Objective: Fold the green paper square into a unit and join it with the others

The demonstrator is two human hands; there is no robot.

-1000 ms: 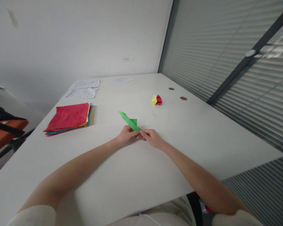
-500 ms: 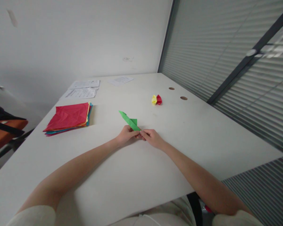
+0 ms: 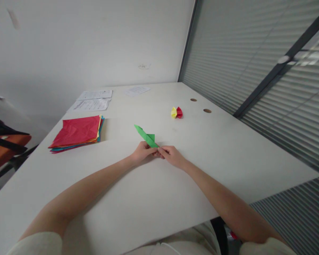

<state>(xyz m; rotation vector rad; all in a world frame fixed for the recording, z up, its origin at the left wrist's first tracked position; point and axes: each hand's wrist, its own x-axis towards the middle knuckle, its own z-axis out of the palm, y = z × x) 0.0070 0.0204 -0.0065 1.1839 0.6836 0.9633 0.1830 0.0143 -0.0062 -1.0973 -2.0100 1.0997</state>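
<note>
Left hand (image 3: 144,152) and right hand (image 3: 173,156) clamp their fingers on the near end of folded green paper (image 3: 146,137), between front and back edges of the desk (image 3: 138,205); nothing has visibly shifted this past second (one spot, seemingly, getting patient work).

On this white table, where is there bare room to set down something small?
Bare tabletop lies between the paper stack and the yellow-and-red folded piece, beyond the green folded paper. Another wide patch lies between the right hand and the blinds. Crowded: the left side, with the stack and printed sheets, and where the left hand meets the right.
</note>
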